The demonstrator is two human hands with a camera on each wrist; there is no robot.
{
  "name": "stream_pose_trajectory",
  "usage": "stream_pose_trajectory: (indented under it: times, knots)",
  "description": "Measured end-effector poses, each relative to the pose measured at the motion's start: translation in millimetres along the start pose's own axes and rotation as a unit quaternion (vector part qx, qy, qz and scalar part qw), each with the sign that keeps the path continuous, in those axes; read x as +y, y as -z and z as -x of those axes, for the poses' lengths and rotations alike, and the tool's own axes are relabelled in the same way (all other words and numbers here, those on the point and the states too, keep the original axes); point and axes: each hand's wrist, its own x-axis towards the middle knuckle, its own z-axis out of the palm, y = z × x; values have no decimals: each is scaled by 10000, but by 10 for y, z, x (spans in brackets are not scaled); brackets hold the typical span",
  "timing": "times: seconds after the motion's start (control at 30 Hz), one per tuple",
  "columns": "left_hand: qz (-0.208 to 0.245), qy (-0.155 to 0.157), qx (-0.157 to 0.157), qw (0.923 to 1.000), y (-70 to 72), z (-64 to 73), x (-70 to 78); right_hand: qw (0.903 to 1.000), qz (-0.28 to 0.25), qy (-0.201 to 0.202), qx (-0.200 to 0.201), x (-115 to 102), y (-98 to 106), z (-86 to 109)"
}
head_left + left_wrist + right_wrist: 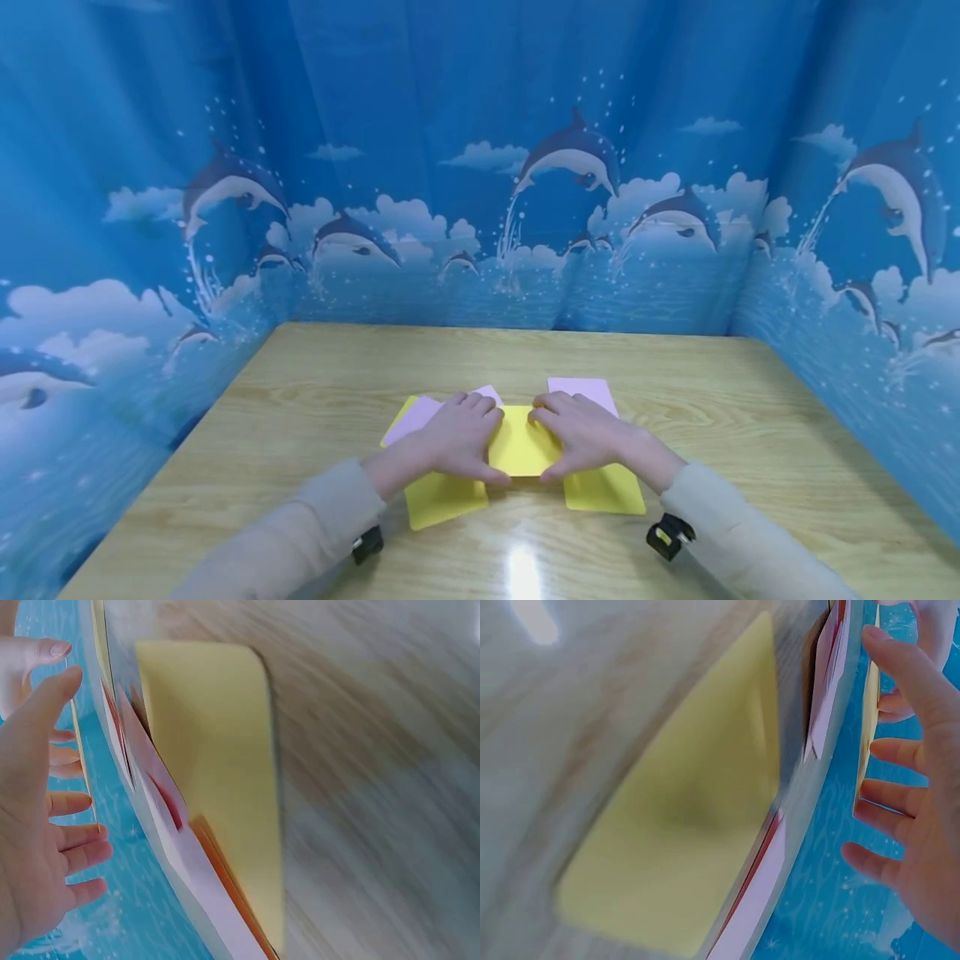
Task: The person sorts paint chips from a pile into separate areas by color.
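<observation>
A yellow card (523, 442) spans the gap between the two hands, raised over the table. The left hand (465, 433) holds its left side, and the right hand (581, 433) holds its right side. Both thumbs lie along the near edge with the other fingers spread toward the far part. In the left wrist view the card (84, 761) appears nearly edge-on, fingertips right at its rim. The right wrist view also shows the card (867, 727) as a thin strip between thumb and fingers.
Below the hands, yellow cards lie at near left (446, 503) and near right (604, 492). Lilac cards rest at far right (585, 388) and far left (414, 418), partly covered by the hands. The wooden table (360, 358) meets a blue dolphin curtain (420, 100) behind and at both sides.
</observation>
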Motion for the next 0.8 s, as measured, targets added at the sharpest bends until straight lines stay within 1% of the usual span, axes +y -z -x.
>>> stream_pose_trajectory:
  times: [0.23, 0.4, 0.57, 0.73, 0.8]
  knots:
    - [-237, -110, -10, 9997, -11, -189, 176, 9987, -303, -400, -44, 66, -13, 266]
    - [-288, -197, 51, 9994, -18, -277, 276, 9972, -376, -641, -70, 115, -32, 429]
    - [-309, -303, 44, 9991, 2, -347, 367, 9968, -356, -717, -78, 159, -41, 572]
    - [-366, -344, -89, 9987, 10, -428, 474, 9961, -396, -785, -62, 186, -54, 702]
    - [-343, -341, -154, 9987, 9, -455, 522, 9966, -357, -744, -14, 198, -65, 753]
